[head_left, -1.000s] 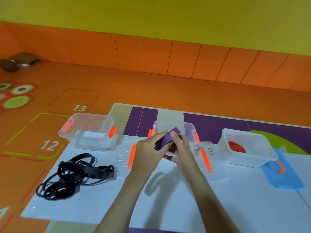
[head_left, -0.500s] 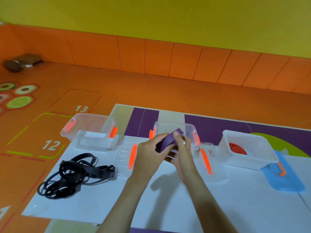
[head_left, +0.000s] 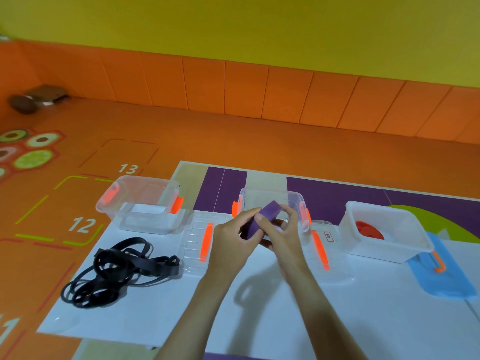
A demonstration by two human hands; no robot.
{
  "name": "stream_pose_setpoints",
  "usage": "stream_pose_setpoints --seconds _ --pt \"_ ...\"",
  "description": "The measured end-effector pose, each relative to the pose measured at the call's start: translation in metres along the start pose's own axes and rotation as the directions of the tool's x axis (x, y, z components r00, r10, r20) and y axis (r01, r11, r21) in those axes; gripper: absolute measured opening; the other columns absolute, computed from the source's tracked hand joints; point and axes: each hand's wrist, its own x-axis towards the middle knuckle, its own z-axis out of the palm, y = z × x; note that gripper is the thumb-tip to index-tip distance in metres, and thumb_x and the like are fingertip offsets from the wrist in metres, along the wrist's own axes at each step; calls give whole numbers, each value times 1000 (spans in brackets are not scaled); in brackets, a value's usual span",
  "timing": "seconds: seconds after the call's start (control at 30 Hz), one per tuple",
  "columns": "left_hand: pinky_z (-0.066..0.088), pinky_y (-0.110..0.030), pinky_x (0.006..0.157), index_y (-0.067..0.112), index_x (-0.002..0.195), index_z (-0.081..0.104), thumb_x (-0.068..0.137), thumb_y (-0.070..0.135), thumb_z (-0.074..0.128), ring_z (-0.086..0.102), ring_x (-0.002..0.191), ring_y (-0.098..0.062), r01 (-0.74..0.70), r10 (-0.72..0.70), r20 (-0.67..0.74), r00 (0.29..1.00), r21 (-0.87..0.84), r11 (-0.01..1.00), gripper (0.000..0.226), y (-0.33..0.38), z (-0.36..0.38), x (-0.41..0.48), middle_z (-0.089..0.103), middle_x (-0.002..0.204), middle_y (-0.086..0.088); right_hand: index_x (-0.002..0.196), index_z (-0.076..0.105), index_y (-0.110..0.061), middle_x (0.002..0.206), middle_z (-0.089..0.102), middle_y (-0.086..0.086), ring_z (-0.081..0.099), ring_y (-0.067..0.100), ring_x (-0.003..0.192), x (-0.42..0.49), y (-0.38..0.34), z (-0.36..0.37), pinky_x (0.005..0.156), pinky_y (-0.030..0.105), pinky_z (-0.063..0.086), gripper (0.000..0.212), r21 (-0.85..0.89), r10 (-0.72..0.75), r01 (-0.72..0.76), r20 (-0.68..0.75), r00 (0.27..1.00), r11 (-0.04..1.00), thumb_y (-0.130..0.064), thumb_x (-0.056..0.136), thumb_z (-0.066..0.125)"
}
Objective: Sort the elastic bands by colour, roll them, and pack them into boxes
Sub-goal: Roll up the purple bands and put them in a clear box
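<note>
A wide purple elastic band [head_left: 263, 216] is held between both hands just in front of the middle clear box [head_left: 272, 201]. My left hand [head_left: 233, 240] grips its lower left part, and my right hand [head_left: 281, 233] pinches it from the right with thumb and fingers. A tangle of black bands [head_left: 117, 271] lies on the white sheet [head_left: 155, 315] at the left. The left clear box [head_left: 142, 203] has orange latches. A red rolled band [head_left: 368, 229] sits inside the white box [head_left: 387, 232] at the right.
Two clear lids with orange strips [head_left: 205, 242] [head_left: 322, 250] lie flat in front of the boxes. A blue lid [head_left: 441, 274] lies by the white box. Orange floor mats with printed numbers surround the sheet. A dark object [head_left: 36, 98] lies by the far wall.
Both hands have turned the purple band a little and shifted it slightly away from me towards the middle box. Everything else stays in place.
</note>
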Motion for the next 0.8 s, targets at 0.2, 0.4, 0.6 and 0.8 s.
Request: stream_pose_setpoints --seconds 0.2,0.4,0.6,0.8 --pt "58 -15 78 40 129 69 90 28 76 75 95 -2 -10 9 -21 1000 -14 1000 41 -4 0 -3 74 110 34 140 52 -25 123 73 19 75 36 112 -1 1 -3 91 49 63 73 12 144 -148 141 979 989 -54 81 82" --pt "60 -20 82 39 130 70 93 25 80 75 99 -6 50 -49 10 999 -57 997 41 -9 -2 -2 76 111 27 134 54 -20 117 77 21 78 40 103 3 -1 -4 89 50 64 72 113 150 -158 70 986 981 -40 75 90" --pt "56 -13 77 49 117 74 91 31 78 76 98 -6 105 -103 19 994 -111 988 33 -3 -8 -2 78 104 25 130 53 -24 122 75 17 78 32 105 1 0 -2 87 46 66 80 -32 146 -145 18 989 989 -51 65 90" --pt "61 -28 82 29 115 79 87 22 85 75 92 -3 163 -162 77 984 -5 987 29 -8 -8 4 79 98 21 133 61 -12 122 73 26 79 41 96 4 0 -6 76 47 66 64 259 275 -251 -60 960 933 -59 91 73"
